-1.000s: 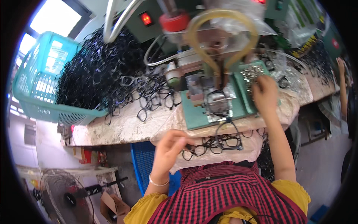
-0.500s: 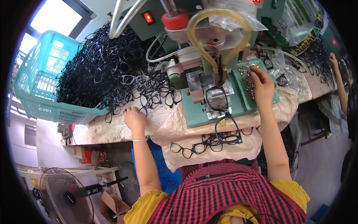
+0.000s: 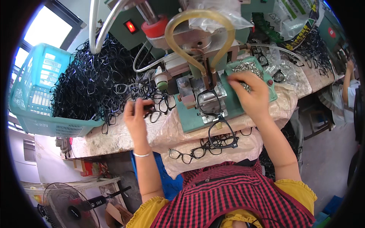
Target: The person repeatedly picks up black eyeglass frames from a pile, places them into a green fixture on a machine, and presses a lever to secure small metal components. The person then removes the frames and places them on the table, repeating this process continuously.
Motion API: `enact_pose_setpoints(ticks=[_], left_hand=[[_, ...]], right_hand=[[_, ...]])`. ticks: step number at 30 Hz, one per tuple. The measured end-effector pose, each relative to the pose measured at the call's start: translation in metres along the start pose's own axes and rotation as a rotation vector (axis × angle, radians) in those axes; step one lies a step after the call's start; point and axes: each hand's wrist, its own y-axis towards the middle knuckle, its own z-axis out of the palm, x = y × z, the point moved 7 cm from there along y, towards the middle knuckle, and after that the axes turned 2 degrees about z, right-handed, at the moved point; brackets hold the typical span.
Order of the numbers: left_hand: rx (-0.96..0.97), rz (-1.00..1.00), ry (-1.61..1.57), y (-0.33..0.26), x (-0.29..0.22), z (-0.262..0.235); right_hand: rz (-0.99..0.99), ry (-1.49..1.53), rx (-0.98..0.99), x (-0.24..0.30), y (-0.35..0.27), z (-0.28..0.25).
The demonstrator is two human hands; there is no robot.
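My left hand (image 3: 135,117) is raised over the bench, its fingers closed on a black eyeglass frame (image 3: 155,115) that is partly hidden behind them. My right hand (image 3: 252,93) is over the near side of a green tray (image 3: 273,92) of small metal parts (image 3: 248,69). Its thumb and fingers are pinched toward the press; whatever is between them is too small to make out. Another black eyeglass frame (image 3: 222,133) hangs tilted from the metal fixture (image 3: 208,98) of the press, one rim on the fixture and the other below it.
A large heap of black frames (image 3: 95,78) spills from a turquoise basket (image 3: 53,127) on the left. Several frames (image 3: 186,158) lie on the cloth (image 3: 243,152) before me. A looped amber hose (image 3: 172,32) arches above the fixture. A fan (image 3: 70,207) stands lower left.
My left hand has lifted from the bench with an eyeglass frame. My right hand has moved out of the metal parts, toward the press. The whole view has shifted slightly.
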Motion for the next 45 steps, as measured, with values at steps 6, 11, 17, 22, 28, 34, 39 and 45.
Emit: enact_pose_setpoints(ticks=[6, 11, 17, 22, 28, 34, 39, 45], left_hand=[[-0.183, 0.015, -0.113, -0.035, 0.019, 0.023], [-0.284, 0.470, -0.071, -0.032, -0.104, 0.028], [-0.092, 0.614, -0.083, -0.004, -0.172, 0.079], [0.192, 0.933, 0.130, -0.032, -0.183, 0.097], [0.531, 1.359, 0.239, -0.112, -0.162, 0.159], [0.516, 1.364, 0.256, -0.112, -0.153, 0.166], [0.479, 1.318, 0.246, -0.115, -0.152, 0.160], [0.355, 1.033, 0.311, -0.140, -0.129, 0.098]], right_hand=[[0.220, 0.222, -0.076, -0.027, 0.003, 0.020], [-0.011, 0.146, -0.059, 0.001, 0.001, 0.031], [0.238, 0.618, 0.021, 0.003, -0.004, 0.049], [0.256, 0.501, 0.071, 0.023, -0.013, 0.039], [0.024, -0.073, -0.266, -0.038, 0.003, -0.040], [0.175, -0.539, -0.142, -0.069, -0.048, -0.079], [-0.062, -0.811, -0.131, -0.075, -0.038, -0.045], [-0.094, -0.795, -0.203, -0.074, -0.016, -0.042]])
